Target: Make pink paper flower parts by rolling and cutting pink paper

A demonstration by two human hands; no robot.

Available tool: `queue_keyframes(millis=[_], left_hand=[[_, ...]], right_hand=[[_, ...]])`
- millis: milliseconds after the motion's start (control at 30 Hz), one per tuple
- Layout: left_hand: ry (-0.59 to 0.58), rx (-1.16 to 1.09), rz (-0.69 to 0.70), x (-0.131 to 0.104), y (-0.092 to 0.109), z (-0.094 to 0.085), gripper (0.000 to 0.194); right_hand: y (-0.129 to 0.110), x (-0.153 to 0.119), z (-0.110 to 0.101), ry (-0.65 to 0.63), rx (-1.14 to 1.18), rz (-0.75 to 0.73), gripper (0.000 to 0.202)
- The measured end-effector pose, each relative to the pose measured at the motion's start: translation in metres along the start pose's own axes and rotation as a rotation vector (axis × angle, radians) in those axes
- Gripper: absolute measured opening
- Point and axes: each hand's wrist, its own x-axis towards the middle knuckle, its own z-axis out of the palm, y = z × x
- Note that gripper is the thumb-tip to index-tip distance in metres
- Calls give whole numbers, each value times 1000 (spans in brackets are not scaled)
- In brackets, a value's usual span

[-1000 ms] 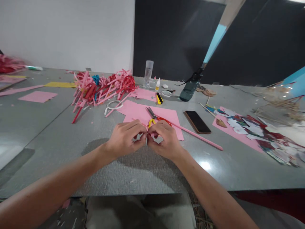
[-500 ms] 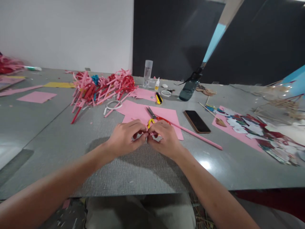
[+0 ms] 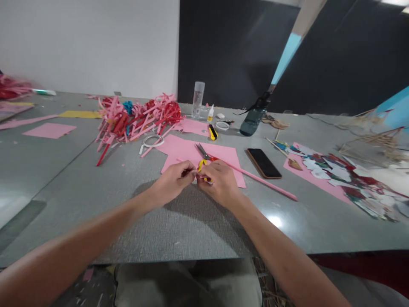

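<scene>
Over the pink paper sheet [image 3: 223,152] my two hands meet, fingertips close together. My right hand [image 3: 220,181] is closed in a pinch around a looped yellow paper strip [image 3: 202,163], which sticks out above and below its fingers. My left hand [image 3: 172,181] is pinched too, its thumb and forefinger at the same spot; what lies between them is too small and hidden to make out. Just beyond my fingers are scissors [image 3: 202,151] with red handles, partly covered by my right hand. A long pink paper-wrapped stick [image 3: 268,183] runs from beside that hand to the right.
A heap of pink and red paper-strip pieces [image 3: 128,119] lies at the left back. Behind the sheet are a yellow cutter [image 3: 212,132], a glue bottle [image 3: 211,113], a clear bottle [image 3: 198,100] and a dark bottle [image 3: 253,119]. A phone [image 3: 263,163] and paper scraps [image 3: 338,170] lie right.
My left hand has shifted slightly up and its fingers have drawn in. My right hand has turned a little, so more of the yellow strip shows. The things on the table stay put.
</scene>
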Motion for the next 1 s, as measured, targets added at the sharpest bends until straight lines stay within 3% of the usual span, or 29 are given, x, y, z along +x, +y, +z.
queue_keyframes(millis=[100,200,300,367,467,567,700,833,1000], left_hand=[[2,-93,-113,3,-7,2,24],[134,-230,-192,8,-19,-5,25],[277,-362,-154,10,-24,-18,21],[294,-332,-47,8,-20,-24,25],[235,-115,93,-2,-3,-20,30],[46,144,184,-15,11,-7,27],[-96,359,450,-21,11,5,19],[-96,371,572,-17,2,2,23],[-84,352,581,-17,5,-1,21]], right_hand=[[-2,0,-1,21,-63,-69,17],[-4,0,-6,110,-14,-73,18],[-3,1,-10,208,100,3,15],[-1,1,-12,241,170,90,14],[1,1,-14,246,222,202,13],[2,1,-15,234,232,251,12],[2,0,-15,238,224,275,11],[3,-1,-14,228,241,286,9],[4,-1,-14,215,231,302,9]])
